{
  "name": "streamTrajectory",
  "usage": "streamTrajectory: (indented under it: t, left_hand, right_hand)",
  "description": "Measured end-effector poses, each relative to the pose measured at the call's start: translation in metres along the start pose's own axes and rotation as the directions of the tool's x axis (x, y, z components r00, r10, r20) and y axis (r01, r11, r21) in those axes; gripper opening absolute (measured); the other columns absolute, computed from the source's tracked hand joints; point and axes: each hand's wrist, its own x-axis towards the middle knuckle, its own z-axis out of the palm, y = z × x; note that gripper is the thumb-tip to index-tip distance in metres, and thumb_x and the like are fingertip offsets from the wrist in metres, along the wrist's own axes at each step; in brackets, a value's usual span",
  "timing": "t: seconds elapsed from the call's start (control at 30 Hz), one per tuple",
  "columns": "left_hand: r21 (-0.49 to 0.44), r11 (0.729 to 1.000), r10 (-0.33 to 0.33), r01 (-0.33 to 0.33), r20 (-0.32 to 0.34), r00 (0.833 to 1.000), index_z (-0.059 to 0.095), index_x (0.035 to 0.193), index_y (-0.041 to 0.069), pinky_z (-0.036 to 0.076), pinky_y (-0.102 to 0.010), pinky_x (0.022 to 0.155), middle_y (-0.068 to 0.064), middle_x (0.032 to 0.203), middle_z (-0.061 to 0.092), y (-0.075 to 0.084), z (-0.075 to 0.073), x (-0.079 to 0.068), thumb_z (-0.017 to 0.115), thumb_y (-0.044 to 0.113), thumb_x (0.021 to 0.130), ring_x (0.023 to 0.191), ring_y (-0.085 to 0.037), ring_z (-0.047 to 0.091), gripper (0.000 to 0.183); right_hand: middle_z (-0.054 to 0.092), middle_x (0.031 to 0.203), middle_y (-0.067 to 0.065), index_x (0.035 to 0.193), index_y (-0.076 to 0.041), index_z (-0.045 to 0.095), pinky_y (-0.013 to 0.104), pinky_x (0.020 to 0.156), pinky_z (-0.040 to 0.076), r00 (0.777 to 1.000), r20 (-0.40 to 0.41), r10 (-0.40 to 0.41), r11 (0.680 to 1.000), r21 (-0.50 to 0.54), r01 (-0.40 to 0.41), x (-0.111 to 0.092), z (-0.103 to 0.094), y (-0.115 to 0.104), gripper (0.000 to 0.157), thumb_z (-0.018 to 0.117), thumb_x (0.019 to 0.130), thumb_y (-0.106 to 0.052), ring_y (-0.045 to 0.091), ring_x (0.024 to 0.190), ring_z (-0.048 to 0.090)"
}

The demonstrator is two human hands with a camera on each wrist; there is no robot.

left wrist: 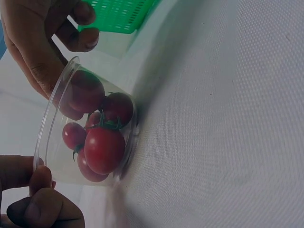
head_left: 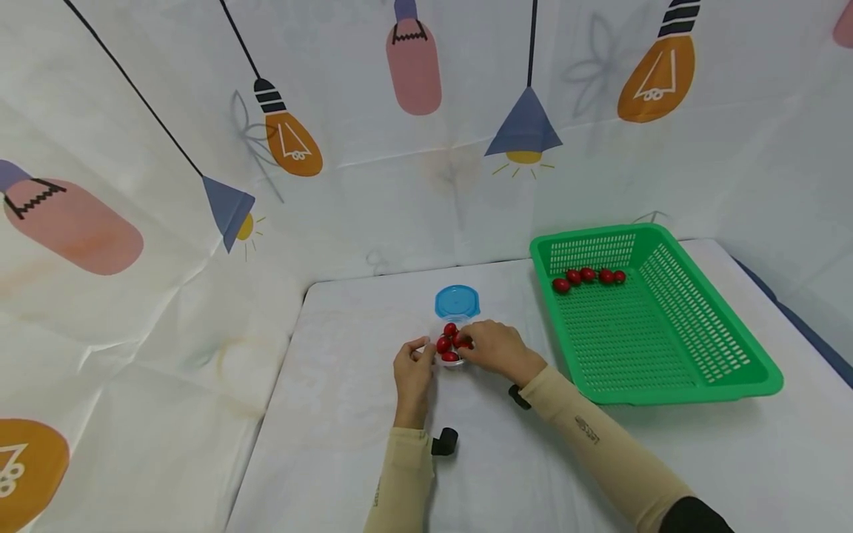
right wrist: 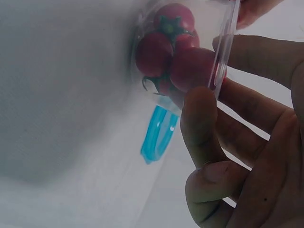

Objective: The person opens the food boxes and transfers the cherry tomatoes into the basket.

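Note:
A clear plastic cup (left wrist: 53,102) stands on the white cloth with several cherry tomatoes (left wrist: 104,151) inside, some with green stems. My left hand (head_left: 412,377) pinches the cup's rim from the left, thumb and finger on either side of the edge. From the right, my right hand (head_left: 496,348) reaches over the opening. Its fingers hold a cherry tomato (right wrist: 192,69) at the rim, over the other tomatoes. A blue lid (head_left: 457,302) lies just behind the cup.
To the right is a large green basket (head_left: 633,340) with several cherry tomatoes (head_left: 587,275) in its far left part. A cloth backdrop printed with lamps (head_left: 523,126) rises behind and left of the table (head_left: 340,414).

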Motion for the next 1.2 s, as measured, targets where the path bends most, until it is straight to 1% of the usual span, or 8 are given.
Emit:
streamTrajectory:
  t: [0.1,0.2,0.33,0.5,0.8,1.2]
  left_hand:
    - [-0.005,1.000,-0.005,0.005,0.005,1.000,0.067,0.116,0.004,0.042,-0.024,0.055,-0.006,0.074,0.059,-0.0003,0.0001,-0.0008,0.068,0.013,0.096,0.066,-0.021,0.055,0.022]
    - [-0.022,1.000,0.010,-0.010,0.013,1.000,0.067,0.116,0.003,0.041,-0.023,0.054,-0.005,0.073,0.058,-0.0006,0.0000,-0.0015,0.068,0.013,0.096,0.063,-0.018,0.053,0.022]
    - [-0.046,0.998,0.037,-0.036,0.017,0.999,0.068,0.115,0.000,0.040,-0.022,0.052,-0.003,0.069,0.057,0.0000,-0.0004,-0.0025,0.069,0.010,0.096,0.058,-0.014,0.050,0.022]
    - [-0.037,0.999,0.039,-0.038,0.010,0.999,0.068,0.116,-0.001,0.039,-0.022,0.052,-0.002,0.068,0.057,0.0004,-0.0004,-0.0024,0.069,0.010,0.096,0.058,-0.014,0.050,0.023]
    - [-0.018,1.000,0.024,-0.023,0.005,1.000,0.069,0.115,0.002,0.039,-0.022,0.052,-0.003,0.069,0.058,0.0000,0.0010,-0.0013,0.069,0.011,0.095,0.057,-0.012,0.049,0.022]
    - [0.000,1.000,0.007,-0.007,0.002,1.000,0.069,0.115,0.003,0.040,-0.023,0.053,-0.004,0.072,0.059,0.0015,0.0006,-0.0009,0.069,0.013,0.096,0.059,-0.015,0.050,0.022]
  right_hand:
    - [0.073,0.105,0.002,0.111,-0.013,0.076,0.031,0.057,0.049,0.999,0.032,0.013,1.000,0.011,-0.013,0.0019,-0.0007,0.0006,0.024,0.075,0.092,-0.028,0.015,0.073,0.056]
    - [0.073,0.102,0.000,0.110,-0.014,0.077,0.031,0.057,0.048,0.999,0.053,0.013,1.000,0.015,-0.014,0.0033,-0.0017,0.0016,0.023,0.075,0.092,-0.029,0.015,0.072,0.056]
    - [0.073,0.099,-0.002,0.107,-0.016,0.077,0.032,0.059,0.047,0.998,0.063,0.004,1.000,0.016,-0.005,0.0041,-0.0030,0.0024,0.022,0.076,0.091,-0.031,0.015,0.074,0.056]
    - [0.072,0.095,-0.003,0.103,-0.016,0.077,0.033,0.060,0.047,0.998,0.067,0.002,1.000,0.012,-0.003,0.0064,-0.0012,0.0033,0.021,0.077,0.091,-0.033,0.015,0.075,0.056]
    - [0.073,0.095,-0.004,0.100,-0.018,0.077,0.034,0.062,0.049,0.999,0.054,-0.001,1.000,0.008,0.000,0.0082,0.0004,0.0045,0.019,0.078,0.090,-0.034,0.014,0.075,0.057]
    - [0.074,0.093,-0.004,0.098,-0.017,0.078,0.036,0.066,0.052,1.000,0.009,-0.016,1.000,0.018,0.016,0.0090,0.0038,0.0059,0.019,0.080,0.088,-0.034,0.014,0.079,0.061]
